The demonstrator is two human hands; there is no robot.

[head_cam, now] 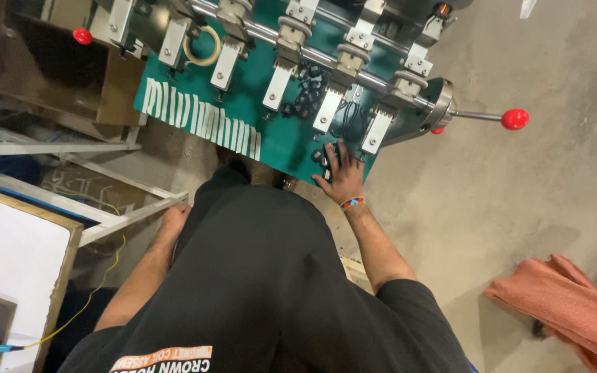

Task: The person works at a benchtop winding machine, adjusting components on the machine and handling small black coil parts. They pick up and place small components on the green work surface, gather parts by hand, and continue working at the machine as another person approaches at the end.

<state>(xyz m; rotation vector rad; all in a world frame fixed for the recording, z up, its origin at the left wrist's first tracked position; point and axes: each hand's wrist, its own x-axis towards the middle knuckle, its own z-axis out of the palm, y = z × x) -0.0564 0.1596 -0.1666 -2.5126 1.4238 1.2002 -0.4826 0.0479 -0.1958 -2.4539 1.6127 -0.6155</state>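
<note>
My right hand (343,178) lies flat with fingers spread on the near edge of a green bench top (281,138), touching a few small black parts (323,160). A beaded band sits on that wrist. More small black parts (307,93) lie in a heap farther up the bench. My left hand (174,217) hangs low beside my black shirt, near a white metal frame (129,217); its fingers are partly hidden. A row of metal winding heads (278,83) on a steel shaft spans the bench.
A lever with a red knob (514,119) sticks out to the right of the machine. White strips (202,117) lie in a row on the bench, with a tape roll (202,47) behind. An orange cloth (568,311) lies on the concrete floor. A white board (8,262) stands left.
</note>
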